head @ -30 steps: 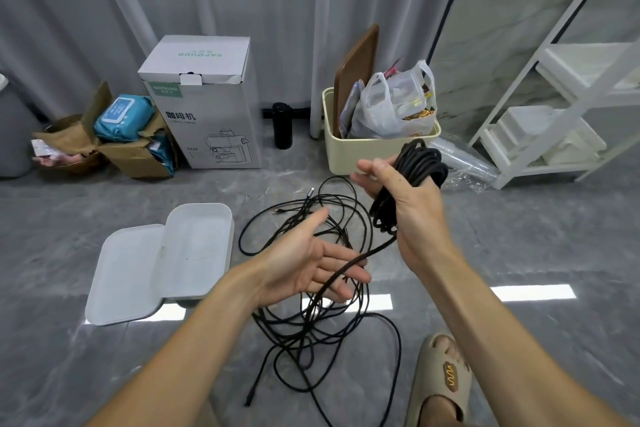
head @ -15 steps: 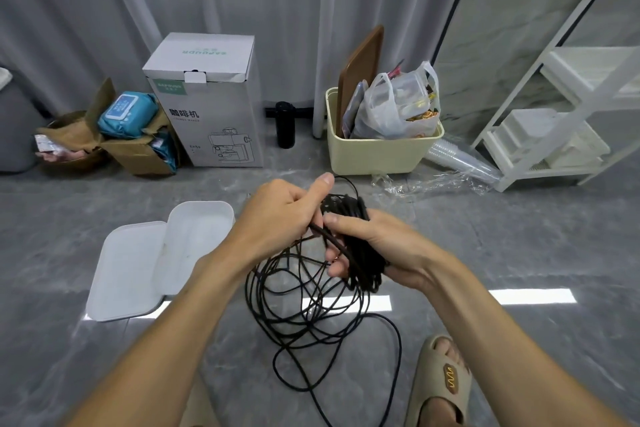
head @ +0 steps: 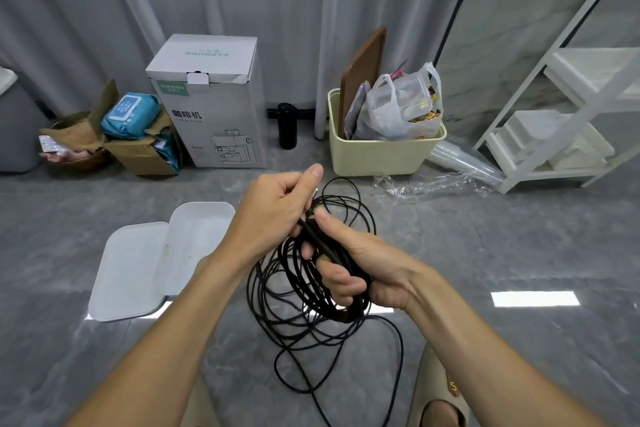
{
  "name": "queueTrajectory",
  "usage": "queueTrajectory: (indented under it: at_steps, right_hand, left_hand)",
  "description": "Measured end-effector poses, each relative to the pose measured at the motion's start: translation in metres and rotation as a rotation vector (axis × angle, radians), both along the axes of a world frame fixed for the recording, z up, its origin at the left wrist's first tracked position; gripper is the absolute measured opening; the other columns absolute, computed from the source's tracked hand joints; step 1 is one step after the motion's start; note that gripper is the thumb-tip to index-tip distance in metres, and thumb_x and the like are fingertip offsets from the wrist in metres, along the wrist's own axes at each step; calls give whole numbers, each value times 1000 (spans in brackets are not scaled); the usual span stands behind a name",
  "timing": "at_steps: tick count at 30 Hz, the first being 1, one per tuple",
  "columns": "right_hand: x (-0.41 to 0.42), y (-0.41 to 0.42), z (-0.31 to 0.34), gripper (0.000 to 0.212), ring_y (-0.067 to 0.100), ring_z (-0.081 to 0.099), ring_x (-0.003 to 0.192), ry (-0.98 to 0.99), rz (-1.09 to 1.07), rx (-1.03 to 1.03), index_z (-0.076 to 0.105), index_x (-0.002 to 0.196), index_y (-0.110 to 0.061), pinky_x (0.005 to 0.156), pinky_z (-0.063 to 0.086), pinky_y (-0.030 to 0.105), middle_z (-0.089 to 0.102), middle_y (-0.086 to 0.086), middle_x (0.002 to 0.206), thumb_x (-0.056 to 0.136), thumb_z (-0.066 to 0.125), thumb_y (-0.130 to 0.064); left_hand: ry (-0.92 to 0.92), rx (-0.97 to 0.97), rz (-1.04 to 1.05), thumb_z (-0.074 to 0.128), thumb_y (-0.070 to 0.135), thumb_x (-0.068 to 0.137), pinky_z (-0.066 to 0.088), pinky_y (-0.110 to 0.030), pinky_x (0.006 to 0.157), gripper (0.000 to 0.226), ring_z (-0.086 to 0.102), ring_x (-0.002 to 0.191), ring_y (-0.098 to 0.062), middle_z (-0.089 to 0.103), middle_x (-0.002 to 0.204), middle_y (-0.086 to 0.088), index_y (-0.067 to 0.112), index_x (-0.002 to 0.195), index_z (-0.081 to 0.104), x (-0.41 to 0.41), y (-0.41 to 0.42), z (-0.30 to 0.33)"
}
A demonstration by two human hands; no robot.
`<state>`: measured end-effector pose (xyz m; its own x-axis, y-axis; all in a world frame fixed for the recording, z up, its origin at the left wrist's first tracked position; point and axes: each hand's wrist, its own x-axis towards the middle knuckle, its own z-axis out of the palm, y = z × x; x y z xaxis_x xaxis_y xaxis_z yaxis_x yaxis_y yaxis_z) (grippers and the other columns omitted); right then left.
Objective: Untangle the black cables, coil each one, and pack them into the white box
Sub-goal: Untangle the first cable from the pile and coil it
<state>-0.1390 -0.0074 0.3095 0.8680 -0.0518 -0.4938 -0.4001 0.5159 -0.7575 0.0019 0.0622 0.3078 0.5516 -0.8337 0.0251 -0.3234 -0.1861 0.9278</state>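
On floor, white box (head: 194, 246) open, unfilled

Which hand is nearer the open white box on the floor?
Left. The left hand hovers just right of the white box; the right hand is farther right, gripping the coiled cable.

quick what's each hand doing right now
Left hand: closed, pinching a black cable end.
Right hand: closed around the coiled black cable bundle.
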Motion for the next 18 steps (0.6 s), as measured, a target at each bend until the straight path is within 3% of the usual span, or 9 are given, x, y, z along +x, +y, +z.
queueTrajectory:
  at_steps: [4,6,9,12,14,16,18]
  right_hand:
    - [-1,2,-1,32,5,29,32,19,100,-33,54,84,-9,40,32,20,37,-4,43,86,66,-39]
    - [-2,1,-2,26,6,29,31,14,131,-35,54,76,-7,40,31,20,37,-4,42,88,69,-24]
    - [-3,2,-4,15,7,31,32,-11,130,-2,65,91,-5,40,33,20,39,-2,43,84,62,-17]
    - [-2,5,-4,22,7,33,32,-46,85,30,73,99,-11,40,34,21,40,-2,42,86,56,-14]
    - [-3,4,-4,32,5,32,30,-62,68,38,78,79,-19,41,31,22,38,-6,38,91,50,-11]
    - [-4,4,-4,59,3,28,28,-60,38,31,71,49,-25,43,27,22,35,-10,33,96,39,-9]
    - [-4,1,-8,52,3,27,26,-94,-41,108,70,50,-23,38,26,18,33,-11,32,93,42,-11]
  left_hand:
    - [-163,-10,46,52,47,99,34,-35,53,62,36,48,-14,40,51,-15,-3,62,44,1,0,-3]
    - [-143,0,29,51,47,99,34,-33,53,61,36,45,-12,40,45,-6,1,59,47,1,1,-3]
    - [-98,13,22,49,46,100,32,-26,50,60,35,41,-7,39,41,8,5,57,50,-2,0,-1]
    - [-100,-9,22,47,43,102,29,-20,49,56,36,44,-5,38,42,11,6,59,51,-6,2,-3]
    - [-127,-39,-13,47,41,102,31,-20,51,48,38,47,-5,41,47,12,15,63,51,-9,5,-4]
    - [-105,-68,-50,48,43,101,34,-20,50,38,41,48,-7,45,54,10,20,71,51,-10,7,-4]
    - [4,-103,-90,47,45,100,36,-19,50,29,44,51,-8,47,65,10,23,82,50,-12,8,-5]
